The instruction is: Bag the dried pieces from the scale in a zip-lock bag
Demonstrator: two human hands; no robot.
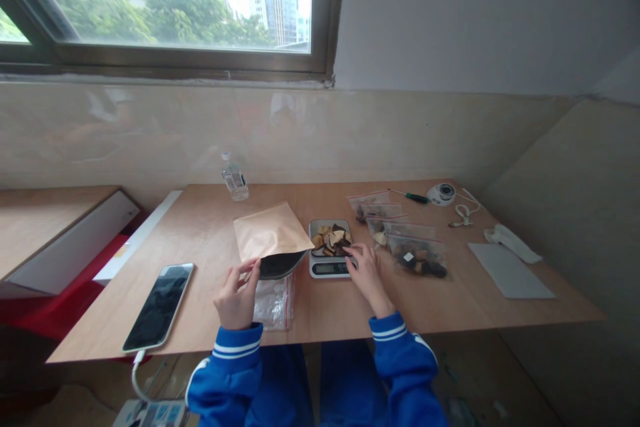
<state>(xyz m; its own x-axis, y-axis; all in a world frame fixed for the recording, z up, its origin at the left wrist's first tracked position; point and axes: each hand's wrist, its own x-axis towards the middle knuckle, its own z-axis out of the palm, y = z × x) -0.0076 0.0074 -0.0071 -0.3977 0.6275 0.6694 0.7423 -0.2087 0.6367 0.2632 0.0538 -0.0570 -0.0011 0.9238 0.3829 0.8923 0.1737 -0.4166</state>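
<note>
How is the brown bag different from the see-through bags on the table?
The brown bag is paper, so its inside is hidden; the clear bags show dark pieces inside. The left hand holds the brown bag open, while the clear bags lie flat, untouched. All rest on the table.

Kraft paper pouch (271, 233): tan, mouth open, tilted, pinched in my left hand (236, 299). Digital scale (330, 255): heaped with dried slices, my right hand (367, 275) touching it.

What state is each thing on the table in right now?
Kraft pouch: mouth open, held by left hand.
Scale: loaded with dried pieces; display unreadable.
Right hand: resting at the scale's front edge.
Zip bags: filled, lying flat.
Empty clear bags: flat, under the pouch.
Phone: screen dark, cable plugged in.
Bottle: upright, capped.
</note>
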